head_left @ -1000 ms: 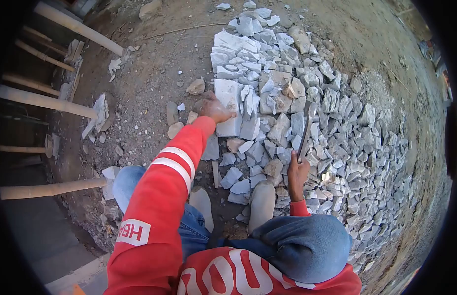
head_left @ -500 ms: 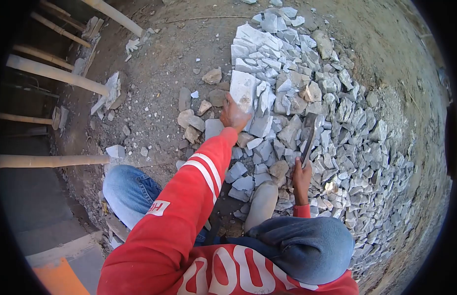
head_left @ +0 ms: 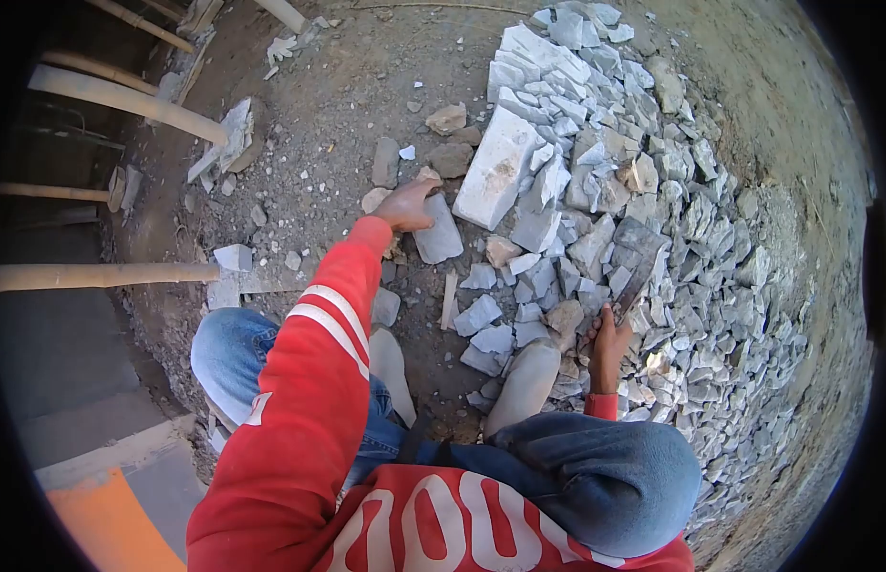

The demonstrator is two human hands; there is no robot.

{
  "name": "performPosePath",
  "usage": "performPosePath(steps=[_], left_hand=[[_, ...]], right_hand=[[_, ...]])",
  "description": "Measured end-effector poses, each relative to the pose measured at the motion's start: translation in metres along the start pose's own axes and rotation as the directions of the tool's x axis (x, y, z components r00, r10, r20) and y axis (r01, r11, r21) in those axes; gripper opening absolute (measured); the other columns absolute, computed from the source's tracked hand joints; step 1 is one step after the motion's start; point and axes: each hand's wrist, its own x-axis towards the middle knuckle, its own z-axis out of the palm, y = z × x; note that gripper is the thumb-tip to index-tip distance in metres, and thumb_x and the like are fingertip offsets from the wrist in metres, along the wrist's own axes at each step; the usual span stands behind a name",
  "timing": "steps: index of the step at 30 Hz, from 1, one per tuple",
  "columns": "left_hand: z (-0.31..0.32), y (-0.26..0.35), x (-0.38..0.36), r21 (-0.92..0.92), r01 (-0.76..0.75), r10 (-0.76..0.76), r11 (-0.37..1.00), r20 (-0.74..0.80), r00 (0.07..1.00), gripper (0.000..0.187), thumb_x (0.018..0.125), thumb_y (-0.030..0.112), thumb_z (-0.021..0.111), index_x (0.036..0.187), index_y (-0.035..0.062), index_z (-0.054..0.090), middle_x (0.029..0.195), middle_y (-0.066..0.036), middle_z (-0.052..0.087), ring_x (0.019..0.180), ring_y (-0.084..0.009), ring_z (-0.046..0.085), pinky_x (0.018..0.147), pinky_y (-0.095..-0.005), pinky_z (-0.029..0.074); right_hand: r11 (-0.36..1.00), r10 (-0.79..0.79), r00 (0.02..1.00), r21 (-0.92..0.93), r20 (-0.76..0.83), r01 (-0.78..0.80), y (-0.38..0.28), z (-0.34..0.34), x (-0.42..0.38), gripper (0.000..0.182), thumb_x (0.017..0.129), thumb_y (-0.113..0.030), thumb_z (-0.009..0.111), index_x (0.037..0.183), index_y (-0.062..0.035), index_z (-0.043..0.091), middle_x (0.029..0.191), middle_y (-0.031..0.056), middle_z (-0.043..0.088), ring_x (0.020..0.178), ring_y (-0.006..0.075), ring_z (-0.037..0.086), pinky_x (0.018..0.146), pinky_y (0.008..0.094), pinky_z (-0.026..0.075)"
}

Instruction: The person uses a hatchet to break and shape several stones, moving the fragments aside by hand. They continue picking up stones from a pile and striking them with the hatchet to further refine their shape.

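My left hand (head_left: pixel 408 205), in a red sleeve, has its fingers over the upper end of a flat grey stone (head_left: pixel 438 232) on the dirt. Right of that stone lies a large pale slab (head_left: pixel 500 170), which my left hand does not touch. My right hand (head_left: pixel 610 345) is closed round the lower end of a dark hammer (head_left: pixel 639 281), whose head rests over the broken stones. Small brownish stones (head_left: pixel 448 119) lie beyond my left hand.
A large heap of broken grey stone (head_left: pixel 720 324) spreads across the right side. Bamboo poles (head_left: pixel 109 276) reach in from the left. My two knees and pale shoes (head_left: pixel 524 386) are at the bottom, with an orange surface (head_left: pixel 109 520) at the lower left.
My left hand has let go of the large pale slab and moved left to the flat grey stone. The view has shifted, and the hammer is tilted further right.
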Motion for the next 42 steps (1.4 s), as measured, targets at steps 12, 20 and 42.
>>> performPosePath(steps=[12, 20, 42], left_hand=[[0.012, -0.021, -0.01, -0.058, 0.231, -0.227, 0.971, 0.071, 0.971, 0.08, 0.052, 0.045, 0.093, 0.118, 0.0076, 0.065, 0.115, -0.017, 0.065, 0.112, -0.0316, 0.061, 0.096, -0.0391, 0.048], [-0.069, 0.046, -0.024, -0.539, 0.101, -0.255, 0.836, -0.219, 0.942, 0.056, 0.064, 0.036, 0.092, 0.102, 0.0032, 0.068, 0.098, -0.011, 0.07, 0.092, -0.0209, 0.066, 0.081, -0.0354, 0.051], [0.012, 0.076, 0.005, -0.84, -0.103, -0.54, 0.532, -0.43, 0.723, 0.045, 0.07, 0.023, 0.09, 0.103, -0.0011, 0.07, 0.097, -0.011, 0.073, 0.085, -0.0179, 0.069, 0.078, -0.0322, 0.053]], right_hand=[[0.999, -0.046, 0.999, 0.027, -0.006, 0.046, -0.014, 0.007, -0.018, 0.015, 0.097, -0.016, 0.058, 0.092, -0.006, 0.048, 0.063, -0.0015, 0.045, 0.046, 0.0084, 0.043, 0.04, 0.0258, 0.036], [0.99, -0.121, 0.991, -0.081, -0.049, 0.117, -0.014, 0.037, -0.054, 0.023, 0.099, -0.027, 0.057, 0.096, -0.0058, 0.049, 0.062, -0.0026, 0.044, 0.044, 0.0069, 0.041, 0.038, 0.0238, 0.033], [0.63, -0.357, 0.802, -0.51, 0.479, 0.585, -0.043, 0.128, -0.028, 0.042, 0.101, -0.035, 0.054, 0.086, 0.003, 0.058, 0.057, 0.0072, 0.049, 0.051, 0.0189, 0.048, 0.051, 0.0365, 0.041]])
